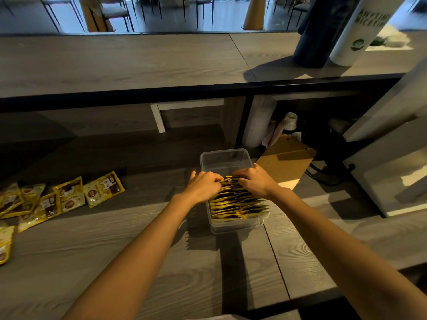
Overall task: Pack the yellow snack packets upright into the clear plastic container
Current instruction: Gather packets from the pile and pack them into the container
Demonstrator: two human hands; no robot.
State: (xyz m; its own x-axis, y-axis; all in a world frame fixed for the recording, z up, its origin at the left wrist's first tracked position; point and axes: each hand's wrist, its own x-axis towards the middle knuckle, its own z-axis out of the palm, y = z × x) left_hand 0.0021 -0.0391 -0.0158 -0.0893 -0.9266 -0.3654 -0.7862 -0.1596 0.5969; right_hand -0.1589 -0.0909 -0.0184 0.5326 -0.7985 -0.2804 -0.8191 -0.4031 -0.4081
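Note:
A clear plastic container (225, 158) stands on the grey wooden table, its near two thirds filled with a row of yellow snack packets (238, 204) standing upright on edge. The far end of the container holds nothing. My left hand (204, 185) and my right hand (254, 180) meet over the farthest packets of the row, fingers curled and pinching the top edges from both sides. Several more loose yellow packets (69, 195) lie flat in an overlapping heap at the table's left.
A brown clipboard (286, 160) lies just right of the container. Under the raised counter stand a white roll (258, 121) and a small white frame (159, 116). On the counter top stand a dark bottle (318, 31) and a white tumbler (360, 31).

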